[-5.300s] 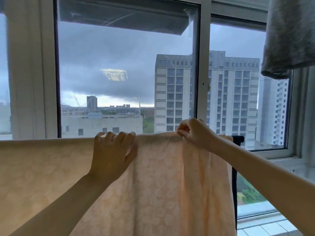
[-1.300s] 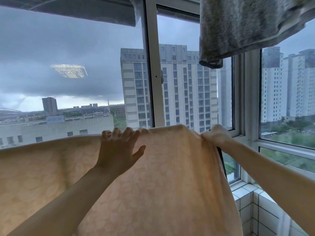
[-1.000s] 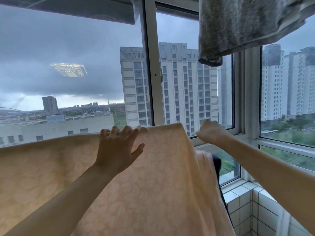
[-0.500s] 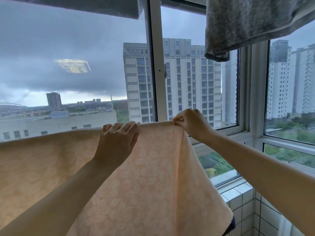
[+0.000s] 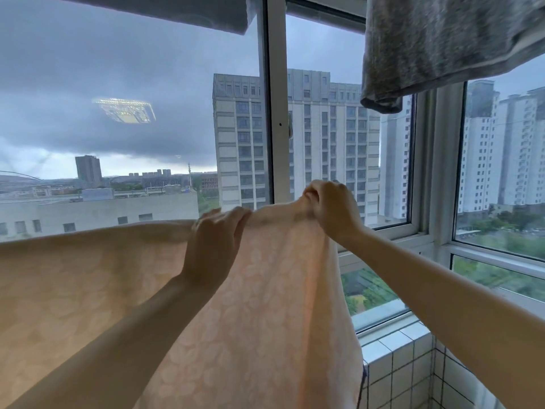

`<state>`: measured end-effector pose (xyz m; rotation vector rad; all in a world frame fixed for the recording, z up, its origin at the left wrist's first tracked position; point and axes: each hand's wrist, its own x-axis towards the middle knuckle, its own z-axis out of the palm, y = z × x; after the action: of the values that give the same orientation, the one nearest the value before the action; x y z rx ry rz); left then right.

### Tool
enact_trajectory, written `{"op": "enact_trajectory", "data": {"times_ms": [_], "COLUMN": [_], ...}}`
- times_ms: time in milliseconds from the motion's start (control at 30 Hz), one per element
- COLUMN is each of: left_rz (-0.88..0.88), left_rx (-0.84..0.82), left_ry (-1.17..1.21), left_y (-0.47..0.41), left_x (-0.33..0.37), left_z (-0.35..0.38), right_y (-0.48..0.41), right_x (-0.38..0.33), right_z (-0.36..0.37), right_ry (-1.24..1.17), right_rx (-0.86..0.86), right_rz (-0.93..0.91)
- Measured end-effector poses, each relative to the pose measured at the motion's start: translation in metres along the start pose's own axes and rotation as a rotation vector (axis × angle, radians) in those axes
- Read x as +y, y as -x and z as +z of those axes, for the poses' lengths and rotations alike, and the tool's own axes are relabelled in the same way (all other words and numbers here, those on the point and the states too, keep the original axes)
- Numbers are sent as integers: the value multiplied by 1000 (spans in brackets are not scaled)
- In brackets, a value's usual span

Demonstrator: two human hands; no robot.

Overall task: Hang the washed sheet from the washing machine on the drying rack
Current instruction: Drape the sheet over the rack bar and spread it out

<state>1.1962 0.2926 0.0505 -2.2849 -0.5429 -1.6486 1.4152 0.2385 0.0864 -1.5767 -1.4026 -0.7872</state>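
A pale peach sheet (image 5: 88, 290) with a faint flower pattern hangs in front of me, its top edge running from the left of the view to the middle. My left hand (image 5: 212, 246) grips that top edge near the centre. My right hand (image 5: 333, 211) pinches the sheet's right top corner and holds it a little higher. The drying rack's bar is hidden under the cloth; only a thin dark piece (image 5: 364, 376) shows at the sheet's lower right edge.
A big window with a white frame (image 5: 275, 113) stands right behind the sheet. A grey speckled cloth (image 5: 436, 39) hangs overhead at the upper right. A white tiled ledge (image 5: 395, 358) runs under the window at the lower right.
My right hand let go at the sheet's right end, moved left, and took hold of the top corner, now raised. The dark rack end once visible at the right is covered.
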Motion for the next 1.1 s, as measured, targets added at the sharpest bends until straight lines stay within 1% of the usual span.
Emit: {"op": "enact_trajectory", "data": {"times_ms": [67,133,300,367,467,533,600,733,800,867,1000,1100], "left_rz": [54,57,81,112,158,123,71,-31,-102,-127,-151,-189], "left_rx": [4,26,54,38,-10,1,23,31,14,0,53,103], "left_ry": [-41,-46,-46,-72,-185,-206,-202,-157,-153,-185,-208,-233], "left_y": [11,14,15,17,19,18,15,5,-1,-5,-10,-9], "left_x": [-1,-4,-5,-7,-7,-1,6,18,21,23,32,36], "left_z": [3,4,7,9,14,14,14,15,18,22,29,34], "right_y": [12,20,35,45,59,63,65,62,59,52,33,25], "right_x": [3,7,6,8,17,26,33,47,55,62,71,79], "right_z": [3,4,4,7,11,11,7,1,-2,-6,-13,-15], "right_ry": [3,-29,-164,-209,-312,-370,-366,-363,-325,-325,-405,-505], "right_rx": [-26,-42,-24,-29,-96,-168,-217,-238,-217,-191,-198,-281], "right_rz": [-28,-33,46,119,316,404,437,408,371,332,279,224]}}
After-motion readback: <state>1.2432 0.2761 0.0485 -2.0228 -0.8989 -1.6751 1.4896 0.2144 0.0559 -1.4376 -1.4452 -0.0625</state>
